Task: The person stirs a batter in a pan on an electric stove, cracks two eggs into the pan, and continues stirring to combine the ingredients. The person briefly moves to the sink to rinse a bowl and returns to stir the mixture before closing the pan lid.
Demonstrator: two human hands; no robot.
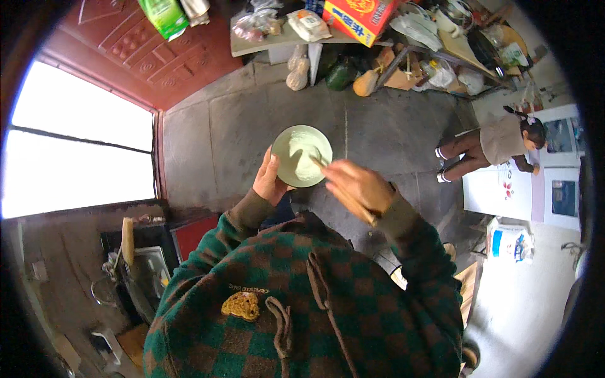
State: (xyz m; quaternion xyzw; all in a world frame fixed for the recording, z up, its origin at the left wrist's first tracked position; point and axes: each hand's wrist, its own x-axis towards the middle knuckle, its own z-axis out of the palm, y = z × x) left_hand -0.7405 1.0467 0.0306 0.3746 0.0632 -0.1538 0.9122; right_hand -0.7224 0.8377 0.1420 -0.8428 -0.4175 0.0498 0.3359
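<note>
A pale green bowl (322, 138) is in front of my chest, above the floor. My left hand (269, 181) holds it from its left side, with the thumb near the rim and the other fingers mostly hidden beneath. Inside lies a white, pasty or floury mix (299, 165), smeared up the wall. In my right hand (364, 186) are wooden chopsticks (351, 206), gripped at a slant. Their lower ends reach into the bowl from the right, and the thick ends stick out below my palm.
Ahead stands a table (252, 45) with bags and a red-yellow box (360, 19); gourds (365, 83) lie below. At right, a person (501, 140) leans against a white cabinet (495, 195). A sink (153, 264) is at lower left, beside a bright window (82, 145).
</note>
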